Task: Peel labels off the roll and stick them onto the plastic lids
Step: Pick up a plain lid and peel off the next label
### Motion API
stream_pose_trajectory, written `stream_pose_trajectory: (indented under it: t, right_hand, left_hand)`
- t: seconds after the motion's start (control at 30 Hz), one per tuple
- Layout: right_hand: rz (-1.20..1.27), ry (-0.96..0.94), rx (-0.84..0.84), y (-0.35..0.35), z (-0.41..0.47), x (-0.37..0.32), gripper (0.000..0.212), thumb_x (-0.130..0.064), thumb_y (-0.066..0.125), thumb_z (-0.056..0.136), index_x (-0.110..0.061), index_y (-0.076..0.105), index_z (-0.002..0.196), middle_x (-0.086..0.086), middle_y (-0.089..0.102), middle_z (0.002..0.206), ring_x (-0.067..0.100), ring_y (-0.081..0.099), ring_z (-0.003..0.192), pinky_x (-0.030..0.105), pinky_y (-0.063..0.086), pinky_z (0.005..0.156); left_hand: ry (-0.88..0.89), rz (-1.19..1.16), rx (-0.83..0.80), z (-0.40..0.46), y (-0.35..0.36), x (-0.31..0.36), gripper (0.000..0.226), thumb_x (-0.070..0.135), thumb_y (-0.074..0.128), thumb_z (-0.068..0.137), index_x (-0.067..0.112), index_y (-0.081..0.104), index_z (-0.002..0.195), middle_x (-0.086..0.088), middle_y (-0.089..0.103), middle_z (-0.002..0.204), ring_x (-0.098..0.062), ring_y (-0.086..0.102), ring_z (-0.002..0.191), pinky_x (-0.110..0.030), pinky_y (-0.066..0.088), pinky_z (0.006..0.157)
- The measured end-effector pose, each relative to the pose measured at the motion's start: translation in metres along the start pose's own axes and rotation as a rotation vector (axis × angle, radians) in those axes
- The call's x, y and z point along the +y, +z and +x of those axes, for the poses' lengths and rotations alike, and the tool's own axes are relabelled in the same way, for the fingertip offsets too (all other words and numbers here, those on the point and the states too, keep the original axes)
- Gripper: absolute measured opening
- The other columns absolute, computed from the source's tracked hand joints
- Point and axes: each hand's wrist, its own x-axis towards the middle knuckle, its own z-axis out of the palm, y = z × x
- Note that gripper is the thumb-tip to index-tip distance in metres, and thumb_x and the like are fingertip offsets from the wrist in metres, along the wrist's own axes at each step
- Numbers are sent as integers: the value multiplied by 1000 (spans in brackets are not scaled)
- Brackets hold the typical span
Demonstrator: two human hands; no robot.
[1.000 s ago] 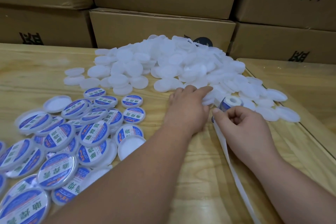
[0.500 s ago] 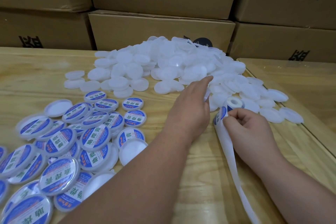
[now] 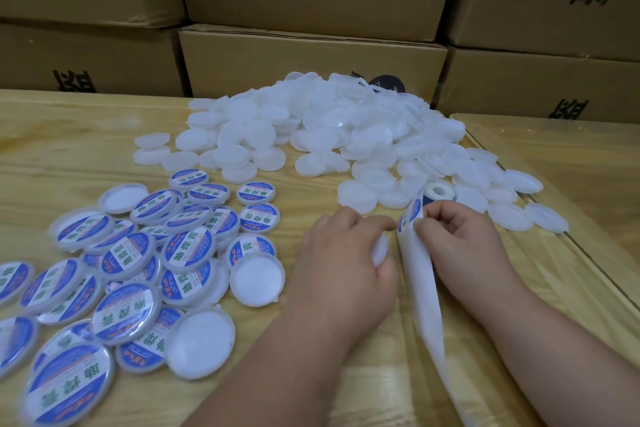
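Note:
A heap of plain white plastic lids (image 3: pixel 322 128) lies at the middle and right of the wooden table. Lids with blue and white labels (image 3: pixel 145 253) are spread at the left. The label roll (image 3: pixel 437 191) lies among the lids, its white backing strip (image 3: pixel 424 291) trailing toward me. My right hand (image 3: pixel 460 243) pinches the strip just below a blue label (image 3: pixel 408 217) that stands up from it. My left hand (image 3: pixel 346 263) holds a plain white lid (image 3: pixel 379 250) in its curled fingers, with the fingertips close to the label's edge.
Stacked cardboard boxes (image 3: pixel 311 55) with black print wall off the back of the table (image 3: pixel 69 135). A second table (image 3: pixel 571 163) adjoins on the right, with a seam between the two. A dark round object (image 3: pixel 386 83) peeks out behind the heap.
My left hand has come back from the heap with a plain lid and now sits beside the label. My right hand has pulled the strip further off the roll, toward me.

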Motion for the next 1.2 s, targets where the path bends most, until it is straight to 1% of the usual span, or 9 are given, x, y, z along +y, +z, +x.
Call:
stream_pose_trajectory:
  t: [0.07, 0.2, 0.4, 0.57, 0.67, 0.77, 0.87, 1.07, 1.2]
  right_hand:
    - [22, 3, -31, 1, -1, -3, 13, -25, 57, 76, -15, 64, 73, 4, 51, 57, 17, 42, 54, 30, 33, 53]
    - [46, 0, -35, 1, -1, -5, 17, -25, 57, 74, -11, 66, 75, 25, 56, 67, 21, 46, 60, 37, 37, 59]
    - [21, -6, -8, 1, 0, -3, 15, -23, 55, 74, -10, 61, 72, 8, 46, 61, 18, 37, 58, 33, 30, 57]
    - [-14, -19, 10, 0, 1, -3, 19, -24, 54, 73, -6, 58, 72, 5, 42, 59, 17, 35, 55, 27, 28, 49]
    - [-8, -18, 18, -1, 1, -2, 25, -23, 54, 73, 1, 54, 76, 7, 40, 62, 19, 34, 58, 31, 27, 55]
    - [47, 7, 28, -1, 1, -1, 28, -22, 54, 72, 5, 51, 78, 9, 39, 65, 21, 32, 62, 36, 26, 59]
    - [79, 4, -5, 0, 1, -2, 17, -23, 59, 75, -6, 60, 74, 7, 44, 63, 19, 36, 59, 32, 30, 54]
    - [153, 13, -133, -3, 4, 1, 14, -6, 68, 94, -16, 72, 84, -2, 55, 62, 9, 48, 56, 17, 43, 52]
    - [226, 38, -185, -4, 5, -1, 12, -7, 69, 95, -17, 75, 99, 9, 65, 74, 14, 61, 70, 21, 53, 64]
  left_hand:
    - [13, -19, -44, 3, 5, 2, 26, 39, 54, 92, 39, 62, 116, 10, 55, 104, -16, 52, 103, -36, 44, 91]
    - [12, -340, -54, 16, 5, 6, 15, 31, 57, 82, 37, 45, 88, 19, 47, 78, -3, 46, 72, -20, 34, 62]
    - [-19, -780, -139, 25, 1, -2, 14, 26, 40, 85, 28, 39, 99, 8, 49, 80, -7, 51, 66, -24, 46, 61]
    - [-237, -859, -73, 34, 6, -10, 9, 41, 51, 83, 42, 57, 90, 21, 67, 82, -6, 68, 77, -31, 58, 73]
    - [-308, -898, -1, 37, 7, -14, 15, 45, 58, 79, 37, 65, 89, 12, 71, 83, -11, 69, 76, -41, 61, 76]
    - [-315, -875, 111, 37, 8, -16, 12, 42, 59, 73, 36, 67, 80, 12, 68, 74, -10, 67, 72, -45, 59, 74]
    - [-320, -939, 109, 37, 8, -13, 7, 31, 56, 73, 35, 58, 67, 20, 73, 89, -13, 74, 84, -42, 62, 79]
    - [-156, -822, -7, 35, 8, -12, 35, 32, 67, 82, 56, 52, 102, 18, 71, 99, -3, 69, 81, -19, 55, 68]
    - [-155, -759, -54, 36, 12, -11, 35, 33, 76, 82, 50, 59, 107, 18, 70, 99, -9, 70, 91, -33, 57, 83]
